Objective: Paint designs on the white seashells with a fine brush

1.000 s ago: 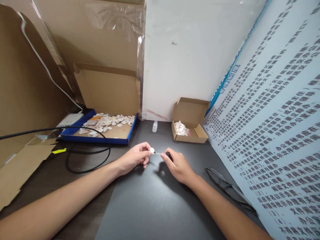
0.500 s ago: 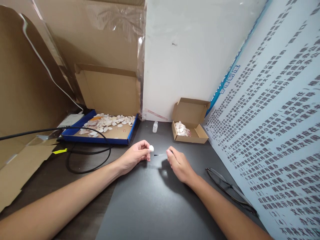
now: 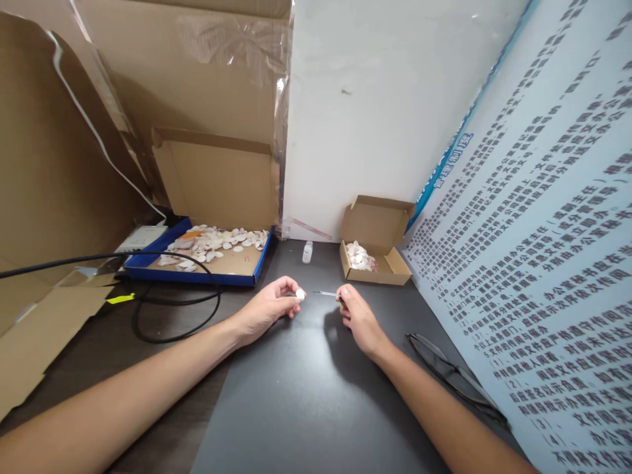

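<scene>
Between thumb and fingers, my left hand (image 3: 276,303) pinches a small white seashell (image 3: 300,294) above the dark table. My right hand (image 3: 359,317) is closed on a thin brush (image 3: 326,293) with a clear stem and a dark tip. The tip points left at the shell, with a small gap between them. Behind the hands stands a small uncapped glass bottle (image 3: 307,252) with a pale label.
At the back left is a blue-rimmed cardboard box (image 3: 237,279) of shells (image 3: 212,245). A smaller cardboard box (image 3: 395,268) at right holds more shells (image 3: 359,255). A black cable (image 3: 172,339) loops at left; eyeglasses (image 3: 451,375) lie at right.
My right hand has moved a little right and up, drawing the brush tip away from the shell. The shell has turned slightly in my left hand.
</scene>
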The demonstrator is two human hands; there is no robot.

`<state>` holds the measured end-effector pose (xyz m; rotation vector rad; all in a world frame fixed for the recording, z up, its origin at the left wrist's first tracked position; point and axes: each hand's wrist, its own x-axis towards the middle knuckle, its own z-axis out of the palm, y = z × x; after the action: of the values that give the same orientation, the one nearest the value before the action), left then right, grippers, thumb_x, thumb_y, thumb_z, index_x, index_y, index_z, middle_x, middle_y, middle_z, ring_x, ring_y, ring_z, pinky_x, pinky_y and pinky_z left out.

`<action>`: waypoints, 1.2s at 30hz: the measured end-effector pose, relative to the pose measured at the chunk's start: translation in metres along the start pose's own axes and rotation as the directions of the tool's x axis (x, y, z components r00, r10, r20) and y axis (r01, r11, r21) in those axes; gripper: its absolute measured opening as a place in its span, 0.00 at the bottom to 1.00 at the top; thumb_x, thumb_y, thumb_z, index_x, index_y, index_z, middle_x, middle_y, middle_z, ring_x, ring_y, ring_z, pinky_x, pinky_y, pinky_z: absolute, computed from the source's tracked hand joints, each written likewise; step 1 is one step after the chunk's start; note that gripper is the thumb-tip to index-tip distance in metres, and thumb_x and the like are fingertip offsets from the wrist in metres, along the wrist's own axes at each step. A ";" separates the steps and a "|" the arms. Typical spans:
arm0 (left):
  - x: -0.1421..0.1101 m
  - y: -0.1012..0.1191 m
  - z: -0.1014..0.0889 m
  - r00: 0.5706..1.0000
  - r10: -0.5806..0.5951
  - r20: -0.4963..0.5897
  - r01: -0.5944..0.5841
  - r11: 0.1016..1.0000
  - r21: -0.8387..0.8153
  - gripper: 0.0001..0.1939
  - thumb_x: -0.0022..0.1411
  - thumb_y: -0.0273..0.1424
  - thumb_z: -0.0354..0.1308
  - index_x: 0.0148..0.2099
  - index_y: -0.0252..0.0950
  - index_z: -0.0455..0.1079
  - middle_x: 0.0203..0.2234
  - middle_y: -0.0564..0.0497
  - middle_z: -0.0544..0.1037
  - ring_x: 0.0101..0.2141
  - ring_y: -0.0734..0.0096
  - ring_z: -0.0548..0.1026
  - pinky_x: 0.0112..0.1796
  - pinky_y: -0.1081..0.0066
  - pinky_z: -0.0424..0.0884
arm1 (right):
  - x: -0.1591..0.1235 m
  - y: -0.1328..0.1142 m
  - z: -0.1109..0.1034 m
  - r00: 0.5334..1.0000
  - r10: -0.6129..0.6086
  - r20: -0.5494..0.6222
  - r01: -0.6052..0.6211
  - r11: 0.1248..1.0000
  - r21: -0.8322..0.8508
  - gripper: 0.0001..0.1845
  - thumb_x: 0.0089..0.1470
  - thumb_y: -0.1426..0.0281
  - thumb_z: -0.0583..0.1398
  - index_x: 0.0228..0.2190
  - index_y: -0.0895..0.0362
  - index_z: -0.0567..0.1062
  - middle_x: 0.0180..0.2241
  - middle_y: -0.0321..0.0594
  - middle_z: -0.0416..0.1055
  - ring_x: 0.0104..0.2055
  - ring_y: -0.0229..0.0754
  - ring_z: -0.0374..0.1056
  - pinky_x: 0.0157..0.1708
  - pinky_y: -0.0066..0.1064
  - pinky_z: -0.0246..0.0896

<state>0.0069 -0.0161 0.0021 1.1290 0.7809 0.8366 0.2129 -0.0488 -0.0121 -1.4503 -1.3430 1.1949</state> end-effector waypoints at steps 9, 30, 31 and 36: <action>0.005 -0.004 -0.005 0.999 0.024 0.028 -0.028 0.989 0.145 0.16 0.52 0.33 0.65 0.40 0.34 0.64 0.33 0.52 0.70 0.28 0.79 0.69 0.30 0.75 0.64 | 0.004 -0.015 -0.003 0.979 0.170 0.116 -0.199 0.927 0.318 0.36 0.42 0.47 0.60 0.43 0.62 0.62 0.25 0.33 0.55 0.24 0.20 0.50 0.21 0.14 0.41; 0.006 -0.012 -0.010 0.963 0.219 0.156 -0.265 0.672 0.692 0.07 0.58 0.33 0.55 0.37 0.35 0.65 0.31 0.50 0.74 0.32 0.70 0.71 0.34 0.71 0.65 | 0.005 -0.015 -0.011 0.979 0.187 0.084 -0.201 0.954 0.222 0.40 0.36 0.55 0.67 0.48 0.67 0.71 0.32 0.41 0.68 0.25 0.19 0.56 0.26 0.13 0.53; 0.006 -0.012 -0.010 0.963 0.220 0.155 -0.265 0.668 0.695 0.07 0.58 0.33 0.55 0.37 0.35 0.65 0.32 0.50 0.74 0.32 0.70 0.71 0.34 0.71 0.66 | 0.005 -0.016 -0.011 0.978 0.191 0.081 -0.204 0.956 0.211 0.39 0.36 0.55 0.67 0.47 0.68 0.71 0.33 0.42 0.68 0.26 0.19 0.58 0.27 0.13 0.56; 0.008 -0.012 -0.011 0.957 0.240 0.162 -0.277 0.600 0.750 0.08 0.59 0.35 0.55 0.38 0.36 0.68 0.34 0.49 0.75 0.36 0.66 0.71 0.39 0.69 0.65 | 0.005 -0.017 -0.008 0.985 0.167 0.039 -0.171 0.980 0.105 0.38 0.37 0.57 0.67 0.46 0.68 0.69 0.38 0.47 0.70 0.30 0.25 0.65 0.31 0.16 0.62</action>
<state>0.0032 -0.0071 -0.0129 2.0738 0.9870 0.7118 0.2162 -0.0421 0.0058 -1.4976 -1.1740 1.3816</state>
